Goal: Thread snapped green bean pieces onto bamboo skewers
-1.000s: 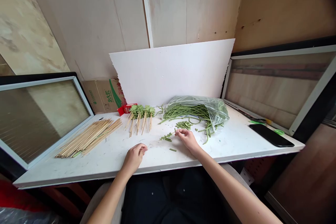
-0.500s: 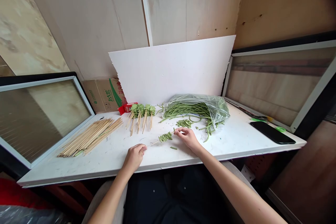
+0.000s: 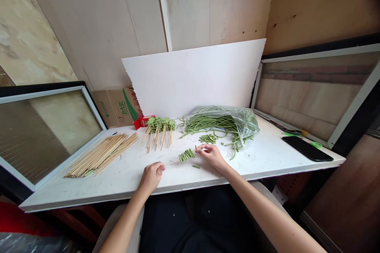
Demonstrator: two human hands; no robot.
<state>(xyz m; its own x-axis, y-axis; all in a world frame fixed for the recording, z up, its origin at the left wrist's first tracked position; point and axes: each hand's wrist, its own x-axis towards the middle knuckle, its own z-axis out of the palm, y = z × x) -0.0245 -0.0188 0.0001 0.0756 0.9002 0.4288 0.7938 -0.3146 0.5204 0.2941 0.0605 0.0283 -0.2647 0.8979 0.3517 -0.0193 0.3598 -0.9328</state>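
My left hand (image 3: 152, 174) is closed around the blunt end of a thin bamboo skewer (image 3: 172, 162), which points up and to the right. Cut green bean pieces (image 3: 186, 155) are threaded crosswise in a row along its far half. At the tip, the fingers of my right hand (image 3: 210, 155) pinch a short piece of green bean (image 3: 195, 148). One loose bean piece (image 3: 196, 166) lies on the table just below. Beyond my right hand is a small pile of cut bean pieces (image 3: 208, 138).
A clear plastic bag (image 3: 249, 120) of long beans lies open at the back. Finished bean skewers (image 3: 162, 124) are stacked left of it. Bare bamboo skewers (image 3: 102, 154) are heaped on the left of the white table (image 3: 124, 182). A black phone (image 3: 308, 149) lies at right.
The bean piece in my right fingers has shifted slightly left, close against the skewer's tip. Both hands stay nearly in place.
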